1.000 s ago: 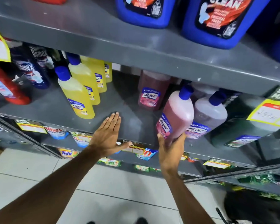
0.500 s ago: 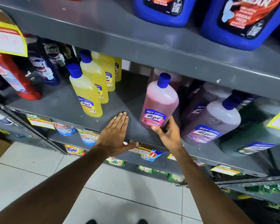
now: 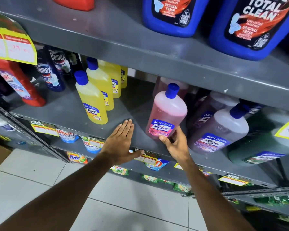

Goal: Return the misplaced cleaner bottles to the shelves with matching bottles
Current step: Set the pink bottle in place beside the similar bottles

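A pink Lizol bottle [image 3: 167, 114] with a blue cap stands upright on the grey middle shelf [image 3: 122, 112], in front of another pink bottle [image 3: 162, 84] at the back. My right hand [image 3: 175, 145] holds its base, thumb on the label and fingers around the lower right side. Flat on the shelf's front edge lies my left hand [image 3: 122, 140], fingers spread and holding nothing, between the pink bottle and the yellow Lizol bottles [image 3: 92, 99]. A purple Lizol bottle [image 3: 222, 129] leans just right of my right hand.
Dark Domex bottles [image 3: 50, 75] and a red bottle [image 3: 22, 85] stand at the left. Big blue jugs [image 3: 252, 24] sit on the upper shelf. A green bottle [image 3: 260, 147] lies at the right. Detergent pouches [image 3: 68, 135] fill the lower shelf above a tiled floor.
My right hand carried the pink bottle left from beside the purple bottle and stood it upright in front of the other pink one. My left hand stayed on the shelf edge.
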`<state>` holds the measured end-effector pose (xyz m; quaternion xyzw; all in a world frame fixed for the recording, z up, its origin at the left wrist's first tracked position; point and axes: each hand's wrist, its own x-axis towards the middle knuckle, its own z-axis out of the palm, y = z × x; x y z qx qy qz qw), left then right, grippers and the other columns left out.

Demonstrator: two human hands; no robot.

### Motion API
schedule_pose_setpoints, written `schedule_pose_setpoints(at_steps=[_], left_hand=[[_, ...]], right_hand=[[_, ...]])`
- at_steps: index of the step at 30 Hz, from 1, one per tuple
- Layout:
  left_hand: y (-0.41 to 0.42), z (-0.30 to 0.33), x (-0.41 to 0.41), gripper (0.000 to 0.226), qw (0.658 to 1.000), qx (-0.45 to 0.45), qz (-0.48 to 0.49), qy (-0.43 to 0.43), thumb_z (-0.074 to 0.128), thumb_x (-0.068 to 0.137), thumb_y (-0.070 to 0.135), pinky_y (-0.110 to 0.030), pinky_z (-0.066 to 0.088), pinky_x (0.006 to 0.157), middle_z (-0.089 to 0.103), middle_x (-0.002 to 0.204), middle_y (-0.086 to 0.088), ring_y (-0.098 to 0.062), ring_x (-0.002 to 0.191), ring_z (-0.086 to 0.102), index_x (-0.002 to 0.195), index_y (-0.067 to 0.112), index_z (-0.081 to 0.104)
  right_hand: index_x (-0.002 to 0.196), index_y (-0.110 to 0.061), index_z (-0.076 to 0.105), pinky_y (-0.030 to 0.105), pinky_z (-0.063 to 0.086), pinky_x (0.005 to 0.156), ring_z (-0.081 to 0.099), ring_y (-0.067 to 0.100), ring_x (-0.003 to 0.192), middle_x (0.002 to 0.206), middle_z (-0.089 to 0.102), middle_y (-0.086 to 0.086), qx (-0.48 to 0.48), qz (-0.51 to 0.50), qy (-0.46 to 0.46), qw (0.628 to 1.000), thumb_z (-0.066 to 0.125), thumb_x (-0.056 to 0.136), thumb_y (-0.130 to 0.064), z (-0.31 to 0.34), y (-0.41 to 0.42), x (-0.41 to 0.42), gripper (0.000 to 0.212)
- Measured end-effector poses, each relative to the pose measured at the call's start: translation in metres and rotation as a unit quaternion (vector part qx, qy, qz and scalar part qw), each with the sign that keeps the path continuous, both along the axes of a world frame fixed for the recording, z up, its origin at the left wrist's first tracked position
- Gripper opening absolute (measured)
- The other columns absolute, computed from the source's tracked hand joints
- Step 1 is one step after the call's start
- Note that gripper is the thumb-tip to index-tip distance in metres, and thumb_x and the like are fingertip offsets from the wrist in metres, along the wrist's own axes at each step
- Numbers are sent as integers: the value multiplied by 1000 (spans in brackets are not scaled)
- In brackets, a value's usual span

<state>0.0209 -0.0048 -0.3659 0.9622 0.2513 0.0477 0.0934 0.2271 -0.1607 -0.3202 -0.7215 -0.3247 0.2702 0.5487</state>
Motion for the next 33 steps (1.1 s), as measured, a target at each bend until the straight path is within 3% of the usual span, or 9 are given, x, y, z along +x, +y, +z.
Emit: schedule_pose_setpoints(at_steps=[8,13,18,23,28,33], left_hand=[[0,-1,0,116,1000,5,1,0,30,90,87,-46,14,131,7,174,-19,-30,162,5,164,-1,9],[-1,-1,0,116,1000,8,0,-9,31,91,86,-46,15,131,9,174,-19,-31,162,6,163,-1,11],[-1,-1,0,116,1000,5,1,-3,26,91,88,-46,15,131,7,174,-18,-30,162,4,164,0,8],[-1,-1,1,116,1000,4,1,-6,28,91,88,-45,13,131,5,175,-17,-29,162,3,164,1,7],[-1,-7,0,115,1000,14,3,-27,35,92,86,-45,14,131,9,174,-19,-30,162,7,164,-1,11],[4,1,0,122,1000,5,-10,24,18,88,92,-46,8,131,2,174,-21,-33,161,2,163,-3,5]], right_hand=[[137,-24,53,41,59,103,70,18,121,130,71,1,-16,6,-16,1000,83,77,-37,-5,0,2,68],[140,-19,53,48,58,105,69,19,121,132,71,4,-28,5,-26,999,85,83,-23,-10,0,6,66],[135,-29,52,48,58,105,69,18,121,130,71,1,-34,5,-29,999,85,84,-21,-10,-1,5,61],[135,-30,51,49,58,105,69,18,121,131,71,0,-33,5,-31,999,83,79,-35,-9,-1,4,65],[126,-43,53,49,58,105,69,19,120,127,71,-2,-33,2,-43,999,86,83,-21,-14,0,8,58],[139,-27,50,49,56,108,67,17,126,135,69,1,-34,5,3,999,92,77,-18,-7,-6,5,75]])
